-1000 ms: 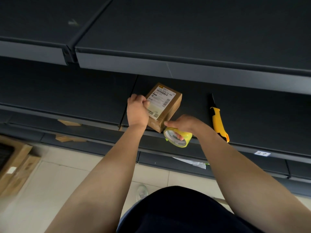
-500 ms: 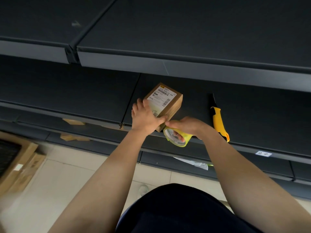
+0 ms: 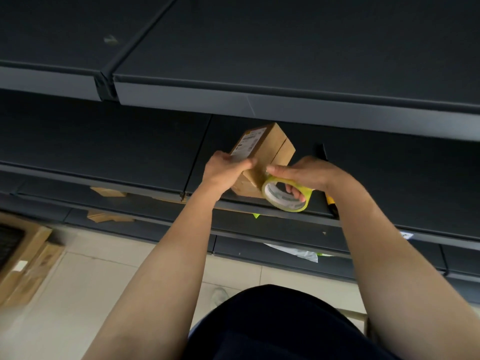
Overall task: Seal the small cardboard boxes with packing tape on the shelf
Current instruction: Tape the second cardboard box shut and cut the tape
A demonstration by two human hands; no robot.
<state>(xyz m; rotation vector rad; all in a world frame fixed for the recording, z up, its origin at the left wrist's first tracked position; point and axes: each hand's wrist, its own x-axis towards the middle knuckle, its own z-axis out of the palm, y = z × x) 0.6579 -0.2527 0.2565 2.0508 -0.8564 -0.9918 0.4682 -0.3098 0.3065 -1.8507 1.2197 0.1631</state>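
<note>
A small brown cardboard box point(image 3: 270, 149) with a white shipping label stands tilted on its edge at the front of the dark middle shelf point(image 3: 389, 178). My left hand point(image 3: 223, 170) grips its near left side over the label. My right hand point(image 3: 304, 172) holds a yellow-rimmed roll of clear packing tape point(image 3: 285, 194), fingers through the core and thumb pressed on the box's near face. A strip of tape seems to run from the roll onto the box.
A yellow-handled utility knife point(image 3: 330, 201) lies on the shelf to the right, mostly hidden behind my right wrist. The upper shelf point(image 3: 259, 105) overhangs close above. Flattened cardboard boxes point(image 3: 23, 258) stand on the floor at the left. Cardboard scraps point(image 3: 109, 216) lie on the lower shelves.
The box has been tipped up from lying flat onto its edge, so its seamed side faces me. My right hand has risen with the tape roll to the box's near face.
</note>
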